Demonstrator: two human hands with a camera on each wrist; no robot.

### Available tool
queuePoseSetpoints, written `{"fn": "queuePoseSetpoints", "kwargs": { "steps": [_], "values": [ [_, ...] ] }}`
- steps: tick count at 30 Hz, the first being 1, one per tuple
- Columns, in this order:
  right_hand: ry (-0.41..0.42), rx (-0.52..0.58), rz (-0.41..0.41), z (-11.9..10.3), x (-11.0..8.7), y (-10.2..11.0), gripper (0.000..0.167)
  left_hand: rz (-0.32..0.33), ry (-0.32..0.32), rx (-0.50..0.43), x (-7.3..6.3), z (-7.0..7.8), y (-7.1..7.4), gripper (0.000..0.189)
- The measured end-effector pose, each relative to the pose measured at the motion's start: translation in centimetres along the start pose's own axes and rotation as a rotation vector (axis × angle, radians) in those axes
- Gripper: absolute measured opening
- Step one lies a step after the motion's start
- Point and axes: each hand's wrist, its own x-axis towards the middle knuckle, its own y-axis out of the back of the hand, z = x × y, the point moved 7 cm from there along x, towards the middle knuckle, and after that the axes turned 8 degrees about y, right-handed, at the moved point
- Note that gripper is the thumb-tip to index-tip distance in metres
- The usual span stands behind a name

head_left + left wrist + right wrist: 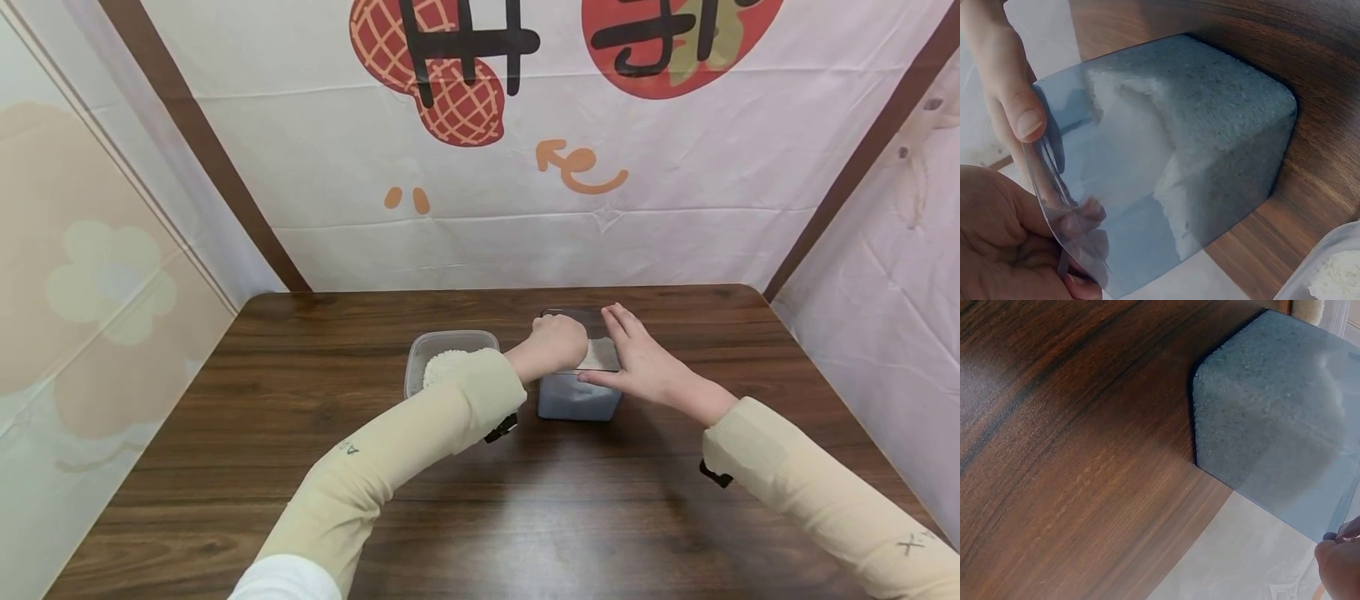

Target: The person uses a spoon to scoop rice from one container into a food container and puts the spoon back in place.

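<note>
A bluish see-through plastic container stands on the table, partly filled with white rice. My right hand holds its right side, with the thumb on the near rim and straight fingers at the far rim. The left hand is curled over the left part of its opening. In the left wrist view a thin pale strip shows between the left hand's curled fingers. Through the plastic, the rice surface looks hollowed. A second, clear container with rice is left of it, partly behind the left sleeve.
The dark wood-grain table reaches back to a printed cloth backdrop. Pale sleeves cover both forearms, and a small black device sits under the left wrist.
</note>
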Motion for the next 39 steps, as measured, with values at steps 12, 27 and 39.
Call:
{"fn": "queuePoseSetpoints", "kwargs": {
  "steps": [12, 27, 39],
  "values": [
    [0.089, -0.047, 0.016, -0.4, -0.1, 0.2, 0.097, -0.034, 0.004, 0.180, -0.4, 2.1, -0.7, 0.036],
    [0.015, 0.014, 0.011, -0.1, 0.1, 0.1, 0.104, -0.031, 0.004, 0.018, 0.3, 1.0, -0.5, 0.016],
    [0.009, 0.011, 0.005, 0.1, 0.1, -0.1, 0.105, -0.056, -0.012, -0.061, 0.8, 0.5, -0.4, 0.030]
  ]
}}
